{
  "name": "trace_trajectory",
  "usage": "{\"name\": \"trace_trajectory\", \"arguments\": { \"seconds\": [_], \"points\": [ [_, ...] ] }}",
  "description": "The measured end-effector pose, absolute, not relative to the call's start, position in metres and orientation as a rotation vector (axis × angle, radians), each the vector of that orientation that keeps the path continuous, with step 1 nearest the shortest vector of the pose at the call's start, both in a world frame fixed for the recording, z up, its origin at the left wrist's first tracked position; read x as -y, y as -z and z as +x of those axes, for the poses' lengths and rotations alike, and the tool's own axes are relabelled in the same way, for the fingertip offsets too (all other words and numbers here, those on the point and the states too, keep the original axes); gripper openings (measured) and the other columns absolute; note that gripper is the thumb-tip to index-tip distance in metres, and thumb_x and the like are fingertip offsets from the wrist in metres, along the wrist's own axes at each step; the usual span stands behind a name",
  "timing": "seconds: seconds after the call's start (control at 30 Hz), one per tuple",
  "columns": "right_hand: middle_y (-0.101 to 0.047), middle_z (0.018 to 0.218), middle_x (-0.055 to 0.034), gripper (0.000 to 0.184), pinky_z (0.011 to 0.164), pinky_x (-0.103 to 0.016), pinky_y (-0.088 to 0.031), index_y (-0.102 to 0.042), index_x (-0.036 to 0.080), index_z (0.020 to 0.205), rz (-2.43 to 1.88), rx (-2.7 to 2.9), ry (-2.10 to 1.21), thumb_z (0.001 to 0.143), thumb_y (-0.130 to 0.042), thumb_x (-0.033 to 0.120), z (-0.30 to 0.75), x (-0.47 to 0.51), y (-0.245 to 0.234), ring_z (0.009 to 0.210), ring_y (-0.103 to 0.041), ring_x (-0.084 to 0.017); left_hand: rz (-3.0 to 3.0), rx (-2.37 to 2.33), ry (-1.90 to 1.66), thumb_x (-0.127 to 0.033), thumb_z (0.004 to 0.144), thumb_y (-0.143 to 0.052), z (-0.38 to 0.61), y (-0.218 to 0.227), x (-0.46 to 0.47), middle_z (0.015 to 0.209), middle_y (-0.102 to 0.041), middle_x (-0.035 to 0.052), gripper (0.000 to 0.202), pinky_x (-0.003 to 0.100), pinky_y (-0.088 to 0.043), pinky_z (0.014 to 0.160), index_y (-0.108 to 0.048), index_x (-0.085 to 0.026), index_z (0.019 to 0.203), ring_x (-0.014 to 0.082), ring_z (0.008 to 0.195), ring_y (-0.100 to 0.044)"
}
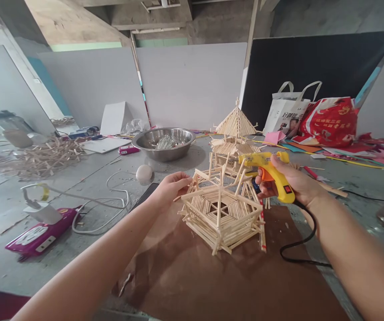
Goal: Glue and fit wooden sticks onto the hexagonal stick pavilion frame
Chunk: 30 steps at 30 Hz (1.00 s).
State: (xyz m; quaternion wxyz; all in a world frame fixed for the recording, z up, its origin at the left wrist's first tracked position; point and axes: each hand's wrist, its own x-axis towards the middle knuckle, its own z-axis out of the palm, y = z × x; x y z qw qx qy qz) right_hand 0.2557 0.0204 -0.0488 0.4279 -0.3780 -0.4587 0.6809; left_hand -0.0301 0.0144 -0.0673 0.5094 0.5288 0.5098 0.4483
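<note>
The hexagonal stick frame (pixel 218 215) stood over the far half of the brown sheet (pixel 245 285), its open top facing up; whether its underside rested flat on the sheet or was slightly raised could not be told. It was built of thin pale wooden sticks, stacked into low walls, with slanting sticks rising towards the far side. At the far left of the sheet, the left hand (pixel 171 191) had its fingers drawn together against the frame's edge, but the tips were partly hidden, so a true pinch could not be told from a steadying touch. At the far right of the sheet, the right hand (pixel 300 182) was wrapped round the handle of a yellow hot glue gun (pixel 274 173), its nozzle end close to the upper sticks, its black cord (pixel 294 258) looping down over the sheet's right edge. Beyond the sheet stood a stick pavilion (pixel 237 124) with a pointed roof. The frame was probably very light, fairly stiff around its stacked walls and fragile at the single slanting sticks, where a squeeze could snap a joint. The safest hold was likely low on the doubled walls. The glue gun seemed the heavier piece, best kept by its grip, well clear of the presumably hot nozzle.
</note>
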Motion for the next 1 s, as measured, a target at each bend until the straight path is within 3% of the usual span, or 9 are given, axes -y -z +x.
{"name": "trace_trajectory", "arguments": {
  "seconds": [0.17, 0.37, 0.53, 0.63, 0.73, 1.0],
  "points": [
    [-0.063, 0.064, -0.0039, 0.034, 0.051, -0.031, -0.056, -0.061, 0.018, 0.072, -0.989, 1.152, -1.614, 0.076, -0.052, 0.051, 0.259, -0.023, 0.049, 0.045, -0.058, -0.013, 1.368, -1.291, -1.022, -0.038, 0.064, -0.062, -0.030, 0.068, -0.034, 0.065, -0.060, 0.0002, 0.026, 0.025, -0.045, 0.059, -0.049, -0.016, 0.070, 0.0105, 0.058, -0.057],
    [-0.064, 0.064, -0.0044, 0.037, 0.047, -0.024, -0.054, -0.062, 0.018, 0.068, -0.980, 1.107, -1.396, 0.075, -0.052, 0.052, 0.262, -0.028, 0.050, 0.042, -0.057, -0.011, 1.603, -1.541, -0.839, -0.040, 0.072, -0.052, -0.050, 0.063, -0.047, 0.088, -0.063, 0.0052, 0.025, 0.026, -0.048, 0.058, -0.053, -0.016, 0.079, 0.0115, 0.062, -0.059],
    [-0.063, 0.064, -0.0032, 0.040, 0.044, -0.023, -0.051, -0.062, 0.018, 0.065, -0.918, 1.065, -1.267, 0.072, -0.052, 0.057, 0.268, -0.028, 0.044, 0.041, -0.054, -0.010, 1.854, -1.905, -0.413, -0.026, 0.073, -0.059, -0.065, 0.059, -0.066, 0.091, -0.061, 0.0062, 0.013, 0.031, -0.048, 0.069, -0.059, -0.016, 0.080, 0.0200, 0.082, -0.059],
    [-0.062, 0.064, -0.0025, 0.040, 0.045, -0.025, -0.051, -0.062, 0.020, 0.067, -0.900, 1.087, -1.219, 0.068, -0.056, 0.059, 0.271, -0.026, 0.040, 0.041, -0.053, -0.010, 1.972, -1.984, -0.086, -0.028, 0.081, -0.054, -0.063, 0.064, -0.076, 0.105, -0.057, 0.0068, 0.022, 0.036, -0.047, 0.077, -0.057, -0.016, 0.100, 0.0197, 0.093, -0.056],
    [-0.063, 0.065, -0.0024, 0.041, 0.046, -0.026, -0.051, -0.062, 0.021, 0.068, -0.890, 1.113, -1.181, 0.065, -0.057, 0.061, 0.271, -0.023, 0.038, 0.041, -0.053, -0.010, 2.054, -1.978, 0.158, -0.030, 0.085, -0.049, -0.057, 0.073, -0.080, 0.112, -0.054, 0.0077, 0.030, 0.039, -0.048, 0.078, -0.051, -0.017, 0.111, 0.0191, 0.094, -0.055],
    [-0.062, 0.064, -0.0019, 0.038, 0.047, -0.027, -0.051, -0.063, 0.022, 0.083, -0.863, 1.144, -1.149, 0.071, -0.053, 0.057, 0.266, -0.018, 0.036, 0.041, -0.054, -0.011, 2.183, -1.954, 0.381, -0.030, 0.084, -0.050, -0.055, 0.089, -0.082, 0.112, -0.054, 0.0077, 0.030, 0.039, -0.048, 0.078, -0.051, -0.016, 0.111, 0.0196, 0.095, -0.055]
  ]
}}
